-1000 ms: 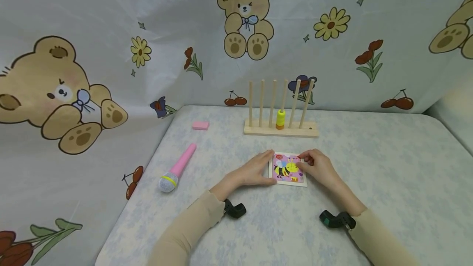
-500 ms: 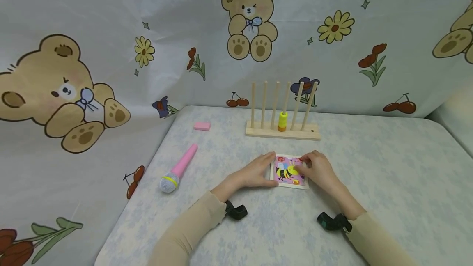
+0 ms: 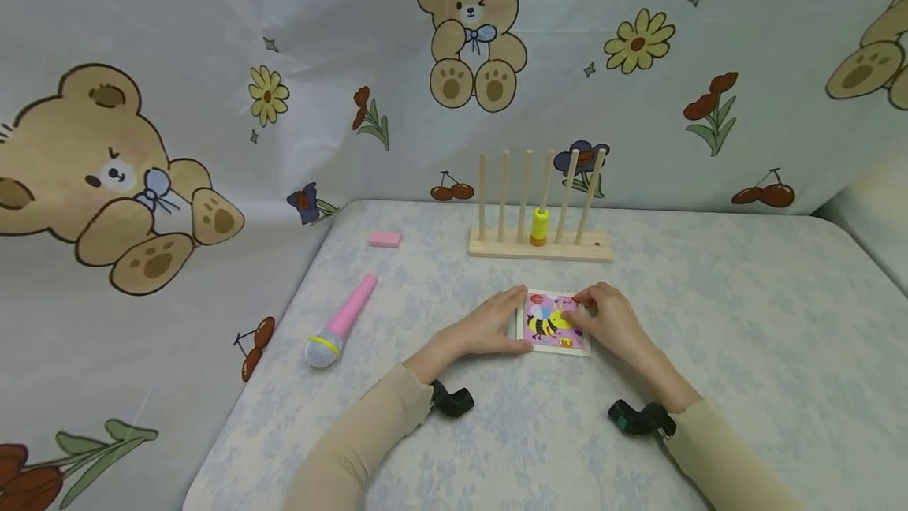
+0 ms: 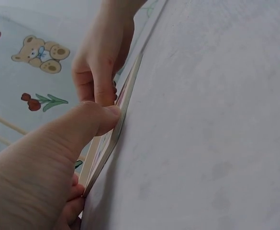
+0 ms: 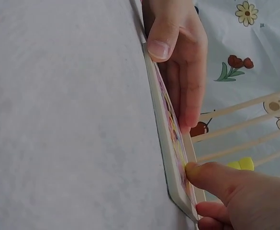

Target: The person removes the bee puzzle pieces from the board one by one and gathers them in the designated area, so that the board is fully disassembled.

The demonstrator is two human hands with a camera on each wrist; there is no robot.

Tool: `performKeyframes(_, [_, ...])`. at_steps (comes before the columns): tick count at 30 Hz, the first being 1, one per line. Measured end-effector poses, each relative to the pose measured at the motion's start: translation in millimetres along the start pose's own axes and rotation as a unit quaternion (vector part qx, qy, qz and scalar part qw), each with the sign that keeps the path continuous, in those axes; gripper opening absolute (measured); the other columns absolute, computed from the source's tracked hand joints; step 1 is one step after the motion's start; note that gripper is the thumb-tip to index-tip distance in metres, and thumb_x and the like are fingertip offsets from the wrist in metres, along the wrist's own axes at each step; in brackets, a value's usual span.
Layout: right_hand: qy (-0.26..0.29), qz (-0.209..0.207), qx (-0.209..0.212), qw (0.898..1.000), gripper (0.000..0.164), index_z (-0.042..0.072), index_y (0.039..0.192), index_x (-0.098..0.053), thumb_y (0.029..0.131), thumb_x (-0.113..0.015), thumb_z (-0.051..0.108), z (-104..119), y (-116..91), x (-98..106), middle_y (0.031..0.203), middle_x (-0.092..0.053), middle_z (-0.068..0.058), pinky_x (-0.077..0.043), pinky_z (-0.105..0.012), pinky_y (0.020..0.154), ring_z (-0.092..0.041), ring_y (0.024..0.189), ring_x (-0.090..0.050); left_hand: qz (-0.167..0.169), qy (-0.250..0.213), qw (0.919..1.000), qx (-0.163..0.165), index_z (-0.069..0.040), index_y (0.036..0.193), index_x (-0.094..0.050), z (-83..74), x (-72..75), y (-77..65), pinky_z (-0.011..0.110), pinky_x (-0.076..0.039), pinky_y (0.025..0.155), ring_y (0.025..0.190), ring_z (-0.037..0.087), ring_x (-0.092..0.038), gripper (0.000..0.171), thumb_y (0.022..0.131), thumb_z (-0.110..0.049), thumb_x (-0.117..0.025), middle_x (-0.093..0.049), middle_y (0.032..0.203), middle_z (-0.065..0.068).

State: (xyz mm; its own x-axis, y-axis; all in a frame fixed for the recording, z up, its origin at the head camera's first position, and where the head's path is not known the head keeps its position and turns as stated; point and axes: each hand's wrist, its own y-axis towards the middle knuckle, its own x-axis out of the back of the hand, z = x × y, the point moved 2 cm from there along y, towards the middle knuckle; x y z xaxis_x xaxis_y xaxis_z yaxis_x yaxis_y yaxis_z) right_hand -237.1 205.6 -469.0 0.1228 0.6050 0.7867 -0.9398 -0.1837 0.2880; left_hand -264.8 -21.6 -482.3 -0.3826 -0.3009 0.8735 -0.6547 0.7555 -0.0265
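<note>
While the left hand (image 3: 485, 328) and right hand (image 3: 615, 323) flank it, a bee board (image 3: 546, 323) lies on the tabletop (image 3: 539, 432)

A white frame round a pink picture, the board sits near the middle of the tabletop. The left hand's fingers stretch out along its left edge, thumb at the near corner, fingertips at the far one. The right hand's fingers are curled, pinching the board at its right side with the thumb on the picture; whether they grip frame or piece I cannot tell. Beyond the board stands a rack (image 3: 507, 248), six pegs on a base, with yellow and orange rings (image 3: 540, 225) on the fourth from the left. Left of the left hand lies a microphone (image 3: 344, 319), head nearest; a pink block (image 3: 385, 239) lies beyond its handle. Behind hangs a cloth (image 3: 326, 140) printed with bears and flowers
</note>
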Motion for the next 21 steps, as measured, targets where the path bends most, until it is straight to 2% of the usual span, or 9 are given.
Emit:
performKeyframes(7, [0.019,0.000,-0.012,1.000,0.033,-0.006,0.095,-0.064,0.078,-0.079,0.017,-0.2,-0.7,-0.5,0.083,-0.052,-0.011,-0.039,-0.032,0.062,-0.023,0.074,-0.045,0.000,-0.011,0.9999,0.007,-0.002,0.151,-0.013,-1.2,0.2,0.4,0.030,-0.011,0.113,0.142,0.021,-0.011,0.095,0.085,-0.047,-0.066,-0.013,0.156,0.011])
performKeyframes(14, [0.056,0.027,-0.060,0.996,0.033,-0.005,0.099,-0.062,0.082,-0.076,0.019,-2.5,1.2,-1.7,0.085,-0.051,-0.012,-0.037,-0.027,0.060,-0.021,0.074,-0.044,0.001,-0.013,0.9998,0.013,-0.003,0.151,-0.013,1.3,-2.7,0.7,0.030,-0.011,0.112,0.142,0.021,-0.012,0.096,0.084,-0.047,-0.066,-0.012,0.156,0.010])
performKeyframes(21, [0.067,0.039,-0.091,0.993,0.036,-0.007,0.102,-0.060,0.083,-0.075,0.019,-2.4,1.3,-0.7,0.087,-0.049,-0.013,-0.036,-0.027,0.060,-0.022,0.077,-0.044,0.000,-0.011,0.9999,0.009,-0.003,0.151,-0.013,-0.8,-2.8,1.1,0.030,-0.012,0.112,0.142,0.020,-0.012,0.096,0.084,-0.047,-0.066,-0.013,0.156,0.011])
